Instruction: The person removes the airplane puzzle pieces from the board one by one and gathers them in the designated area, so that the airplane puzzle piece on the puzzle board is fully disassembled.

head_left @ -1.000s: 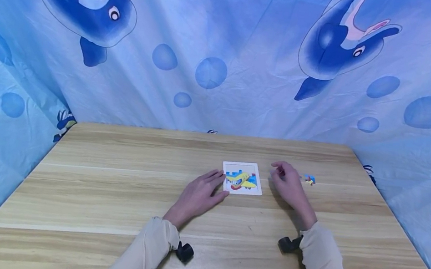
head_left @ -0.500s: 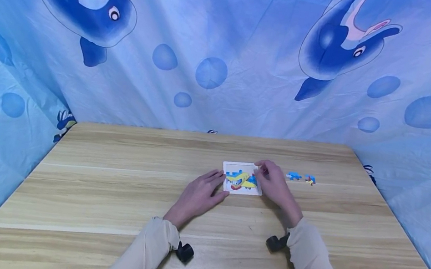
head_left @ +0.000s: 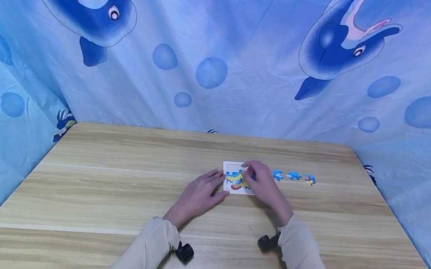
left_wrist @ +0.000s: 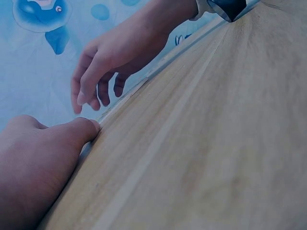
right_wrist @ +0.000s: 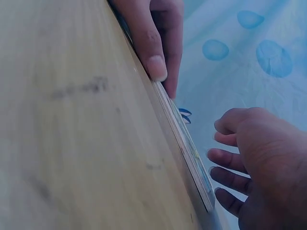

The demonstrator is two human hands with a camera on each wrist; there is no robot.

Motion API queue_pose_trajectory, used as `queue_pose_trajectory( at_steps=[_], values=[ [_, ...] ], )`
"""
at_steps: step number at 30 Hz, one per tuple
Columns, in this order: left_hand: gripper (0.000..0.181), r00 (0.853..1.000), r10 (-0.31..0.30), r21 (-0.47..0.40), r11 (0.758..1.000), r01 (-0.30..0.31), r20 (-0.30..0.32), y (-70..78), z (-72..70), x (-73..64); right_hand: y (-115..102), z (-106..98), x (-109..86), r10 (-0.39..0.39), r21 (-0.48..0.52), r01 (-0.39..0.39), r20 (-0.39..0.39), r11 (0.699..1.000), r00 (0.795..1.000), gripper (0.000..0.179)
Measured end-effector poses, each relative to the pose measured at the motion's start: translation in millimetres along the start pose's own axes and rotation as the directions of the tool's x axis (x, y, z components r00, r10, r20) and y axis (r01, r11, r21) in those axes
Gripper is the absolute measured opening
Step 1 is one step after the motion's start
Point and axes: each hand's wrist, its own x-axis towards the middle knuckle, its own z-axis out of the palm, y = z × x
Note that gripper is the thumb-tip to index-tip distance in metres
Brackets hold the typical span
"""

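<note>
A small square jigsaw puzzle tray (head_left: pixel 246 192) with a white frame lies on the table, a yellow airplane picture partly laid in it. My left hand (head_left: pixel 199 195) lies at its left side, thumb at the near left corner, fingers straight along the edge. In the right wrist view the left thumb (right_wrist: pixel 157 67) presses the tray's edge. My right hand (head_left: pixel 264 183) hovers over the tray's right part, fingers bent, thumb and index close together. In the left wrist view the right hand (left_wrist: pixel 117 60) hangs above the table; I cannot tell whether a piece sits between its fingertips.
Three loose puzzle pieces lie in a row right of the tray: a blue one (head_left: pixel 278 175), another blue one (head_left: pixel 293 176) and a blue, red and yellow one (head_left: pixel 310 179). A blue dolphin-print curtain (head_left: pixel 220 98) stands behind the wooden table (head_left: pixel 110 175).
My right hand has moved left from beside the loose pieces to over the tray, uncovering two blue pieces. The left hand has stayed at the tray's left side.
</note>
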Motion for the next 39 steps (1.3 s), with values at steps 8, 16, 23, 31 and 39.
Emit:
queue_pose_trajectory(
  at_steps=[8, 16, 23, 31, 39],
  values=[
    [0.060, 1.000, 0.001, 0.009, 1.000, -0.001, 0.002, 0.2, -0.2, 0.1, -3, 7, 1.9, -0.011, -0.041, 0.012, 0.022, 0.999, 1.000, 0.026],
    [0.058, 1.000, -0.001, 0.007, 1.000, 0.001, 0.004, -0.1, 0.2, 0.6, -4, 11, 1.7, -0.018, -0.132, 0.020, 0.015, 0.991, 1.000, 0.023],
    [0.059, 1.000, -0.004, 0.005, 1.000, 0.004, 0.008, -0.2, 0.2, 0.9, -7, 13, 0.5, -0.014, -0.211, 0.019, 0.026, 0.977, 1.000, 0.023],
    [0.059, 1.000, -0.003, 0.011, 1.000, 0.003, 0.005, -0.7, 0.7, 1.1, -9, 16, 0.3, 0.003, -0.236, 0.006, 0.037, 0.972, 0.999, 0.020],
    [0.058, 1.000, -0.015, 0.003, 1.000, 0.015, 0.014, 1.1, -0.5, 0.6, -9, 19, 1.9, 0.026, -0.249, -0.018, 0.029, 0.968, 0.999, 0.018]
  ],
)
